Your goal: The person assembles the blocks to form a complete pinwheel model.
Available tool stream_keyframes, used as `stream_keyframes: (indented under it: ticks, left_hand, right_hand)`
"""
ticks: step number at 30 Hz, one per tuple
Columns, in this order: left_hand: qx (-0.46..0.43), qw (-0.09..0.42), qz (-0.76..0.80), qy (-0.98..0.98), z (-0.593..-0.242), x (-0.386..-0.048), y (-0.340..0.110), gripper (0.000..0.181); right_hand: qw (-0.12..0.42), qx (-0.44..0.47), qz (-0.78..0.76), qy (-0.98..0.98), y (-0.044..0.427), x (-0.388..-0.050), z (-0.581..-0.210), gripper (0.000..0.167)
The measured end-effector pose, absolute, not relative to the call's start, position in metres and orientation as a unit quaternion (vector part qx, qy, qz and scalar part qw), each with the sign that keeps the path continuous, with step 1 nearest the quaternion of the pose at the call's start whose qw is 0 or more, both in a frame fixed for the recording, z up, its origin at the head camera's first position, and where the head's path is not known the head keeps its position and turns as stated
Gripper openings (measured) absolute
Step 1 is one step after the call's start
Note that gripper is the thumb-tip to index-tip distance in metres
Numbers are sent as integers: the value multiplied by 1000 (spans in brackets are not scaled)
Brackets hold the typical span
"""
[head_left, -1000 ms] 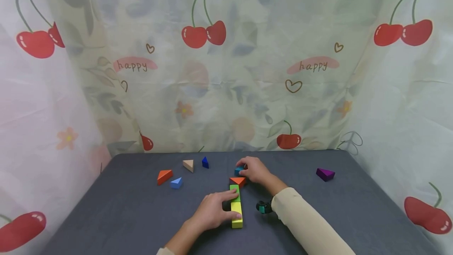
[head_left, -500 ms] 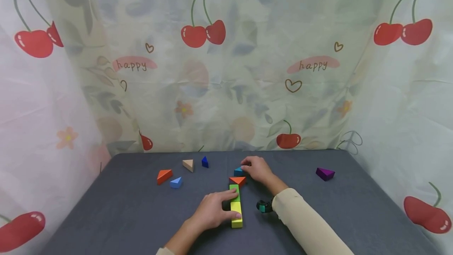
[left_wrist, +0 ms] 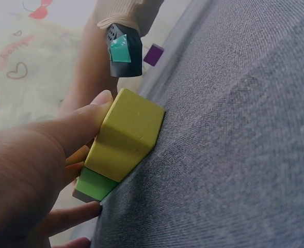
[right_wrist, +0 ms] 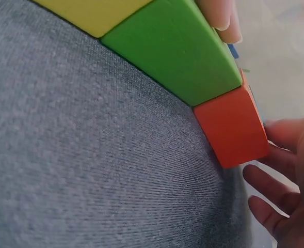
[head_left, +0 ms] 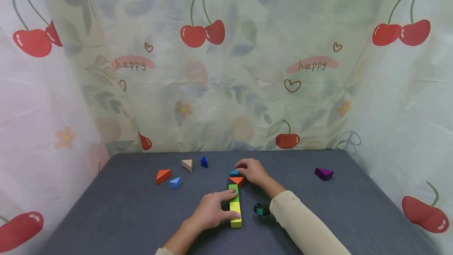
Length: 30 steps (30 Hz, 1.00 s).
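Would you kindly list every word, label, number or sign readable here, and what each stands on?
"happy": left pink patch on the printed curtain.
"happy": right pink patch on the same curtain.
Blurred: faint pink patch in the left wrist view, lettering too unclear to read surely.
I see no lettering on the blocks.

Yellow block (left_wrist: 126, 129), green block (right_wrist: 177, 51), orange-red prism (right_wrist: 232, 126): smooth, matt, painted look. Table cover (right_wrist: 90, 155): matt woven cloth, coarse. Sleeve (head_left: 304, 219): cloth, ribbed cuff. Curtain (head_left: 226, 89): thin, creased.
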<state>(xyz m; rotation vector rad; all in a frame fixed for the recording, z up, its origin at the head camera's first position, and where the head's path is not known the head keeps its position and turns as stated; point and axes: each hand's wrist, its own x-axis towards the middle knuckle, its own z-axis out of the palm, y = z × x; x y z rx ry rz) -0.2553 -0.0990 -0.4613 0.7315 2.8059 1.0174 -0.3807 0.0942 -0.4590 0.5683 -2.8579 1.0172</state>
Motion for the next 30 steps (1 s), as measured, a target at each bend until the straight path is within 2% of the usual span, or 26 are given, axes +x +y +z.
stream_keyframes:
  ticks: [22, 30]
  left_hand:
    - [243, 34, 325, 913, -464, -254, -100, 66]
    - [243, 33, 328, 912, -464, -256, -100, 67]
  right_hand:
    - [9, 206, 353, -913, 92, -373, -462, 17]
    - [17, 213, 356, -910, 94, -372, -462, 17]
